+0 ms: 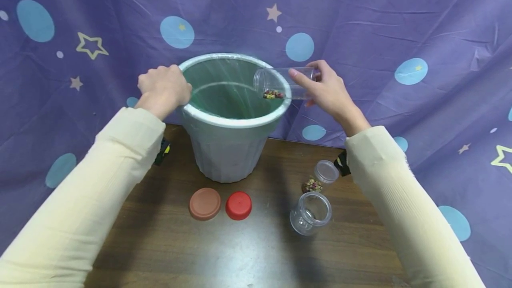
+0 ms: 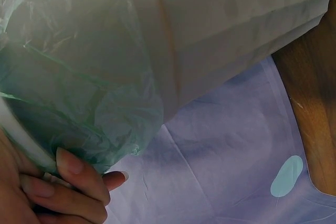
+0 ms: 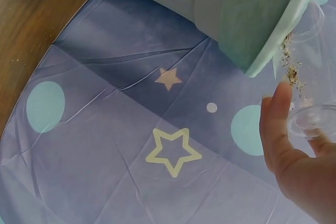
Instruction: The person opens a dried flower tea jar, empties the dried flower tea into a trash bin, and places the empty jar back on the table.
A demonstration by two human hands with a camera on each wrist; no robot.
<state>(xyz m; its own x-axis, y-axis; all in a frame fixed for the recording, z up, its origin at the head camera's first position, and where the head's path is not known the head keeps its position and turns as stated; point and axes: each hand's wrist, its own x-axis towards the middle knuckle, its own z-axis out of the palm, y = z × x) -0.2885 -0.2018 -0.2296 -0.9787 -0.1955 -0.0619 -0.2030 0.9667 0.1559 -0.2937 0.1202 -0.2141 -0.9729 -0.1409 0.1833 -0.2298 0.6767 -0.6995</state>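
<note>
A pale trash bin (image 1: 228, 154) lined with a thin green plastic bag (image 2: 110, 103) stands at the back of the table. My left hand (image 1: 165, 90) grips the bin's left rim, its fingers (image 2: 79, 182) curled at the bag's edge in the left wrist view. In my right hand (image 1: 330, 92) is a clear jar (image 1: 294, 74), held on its side with its mouth over the bin's right rim. Small mixed dried bits (image 1: 273, 94) lie along the jar's lower wall near the mouth. The right wrist view shows the jar (image 3: 310, 72) partly cut off, with bits scattered along it.
A brownish-pink lid (image 1: 205, 204) and a red lid (image 1: 238, 206) lie before the bin. At right stand an open clear jar (image 1: 310, 213), a small heap of dried bits (image 1: 312, 185) and a clear lid (image 1: 326, 171). A purple patterned curtain (image 1: 360, 21) hangs behind.
</note>
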